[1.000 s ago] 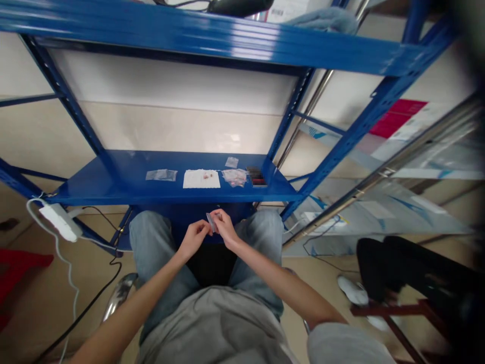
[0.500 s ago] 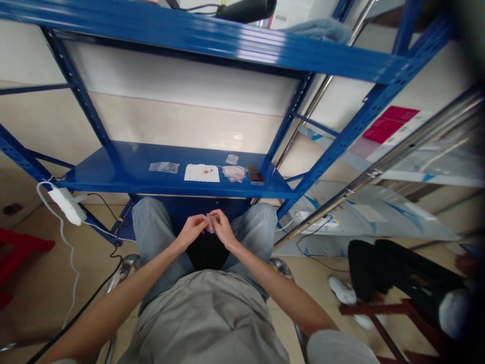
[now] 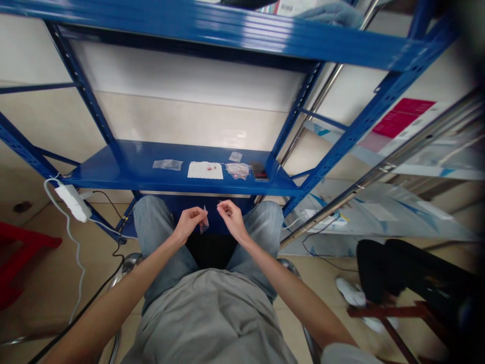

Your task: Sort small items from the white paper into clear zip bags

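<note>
Above my lap, my left hand (image 3: 192,222) pinches a small clear plastic bag (image 3: 204,226) that hangs from its fingertips. A short gap to its right, my right hand (image 3: 232,216) is closed in a pinch; a tiny dark speck shows at its fingertips, too small to name. On the blue shelf (image 3: 129,177) in front lie a white sheet (image 3: 197,172) with a few tiny reddish pieces (image 3: 211,168), a clear bag with pinkish contents (image 3: 238,171), a small clear bag (image 3: 235,156) behind it, and flat clear bags (image 3: 167,164) at the left.
A dark blurred object (image 3: 259,171) lies at the shelf's right end. The upper blue beam (image 3: 212,30) crosses overhead. A white power strip (image 3: 73,202) hangs by the left post. At the lower right, a seated person's dark-trousered leg (image 3: 379,268) shows near a red stool (image 3: 22,258) opposite.
My hands have parted: the right hand moved right and slightly up, away from the small bag. The bag stays in my left hand. The view has shifted slightly.
</note>
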A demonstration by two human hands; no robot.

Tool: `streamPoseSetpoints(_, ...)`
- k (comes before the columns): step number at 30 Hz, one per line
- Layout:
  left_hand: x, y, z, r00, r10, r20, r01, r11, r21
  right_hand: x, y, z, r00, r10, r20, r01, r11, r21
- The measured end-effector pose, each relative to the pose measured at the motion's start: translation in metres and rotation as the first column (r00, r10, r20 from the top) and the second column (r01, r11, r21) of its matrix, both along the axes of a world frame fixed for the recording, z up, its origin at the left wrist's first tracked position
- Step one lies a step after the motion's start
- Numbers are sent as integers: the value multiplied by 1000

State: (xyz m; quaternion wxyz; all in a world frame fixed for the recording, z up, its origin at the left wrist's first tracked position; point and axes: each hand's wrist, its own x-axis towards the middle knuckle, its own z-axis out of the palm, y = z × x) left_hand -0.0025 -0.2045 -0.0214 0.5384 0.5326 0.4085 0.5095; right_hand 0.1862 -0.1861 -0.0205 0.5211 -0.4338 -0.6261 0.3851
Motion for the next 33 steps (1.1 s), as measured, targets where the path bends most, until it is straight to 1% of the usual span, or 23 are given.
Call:
streamPoseSetpoints(1,2,2,-1,999,-23,-24,23,1000,4,-4,-2,2,996,83,-9,-83,996,-38)
streamPoseSetpoints(3,5,6,-4,996,-65,-54,66,998,13,-9,-4,4,969,235,-72,-244,958,-152)
streamPoseSetpoints(5,7,8,-7,993,-98,-69,99,995,24,-11,-5,4,933,322,-161,-354,904,-241)
streamPoseSetpoints(7,8,8,-9,990,-119,-81,122,992,27,-8,-6,5,904,375,-206,-422,862,-281)
streamPoseSetpoints(9,7,5,-9,987,-133,-88,136,990,28,-4,-7,6,892,407,-199,-450,845,-289)
streamPoseSetpoints(14,5,-5,-7,979,-165,-123,174,983,59,2,-10,7,873,469,-138,-488,830,-271)
streamPoseSetpoints(20,7,-1,-5,948,-199,-250,233,965,118,3,-2,-1,835,545,-76,-544,798,-261)
streamPoseSetpoints(22,8,1,-4,933,-159,-323,216,965,150,3,2,-3,839,542,-58,-538,806,-249)
streamPoseSetpoints(23,8,2,-3,921,-112,-372,189,966,176,4,4,-4,852,522,-38,-516,824,-235)
streamPoseSetpoints(25,7,3,-1,881,29,-472,98,965,243,6,6,-3,899,436,48,-420,888,-188)
streamPoseSetpoints(27,5,2,1,833,139,-535,29,956,293,9,6,0,935,305,184,-288,951,-112)
streamPoseSetpoints(29,2,-1,2,810,164,-563,25,950,313,11,2,2,936,188,296,-188,982,-26)
streamPoseSetpoints(30,2,-4,2,807,154,-570,41,949,314,11,-1,3,933,162,322,-172,985,1)
streamPoseSetpoints(31,2,-6,2,805,139,-576,59,948,312,11,-3,3,930,166,328,-179,984,11)
streamPoseSetpoints(33,4,-11,1,799,120,-590,85,948,308,8,-8,1,919,230,319,-239,971,-10)
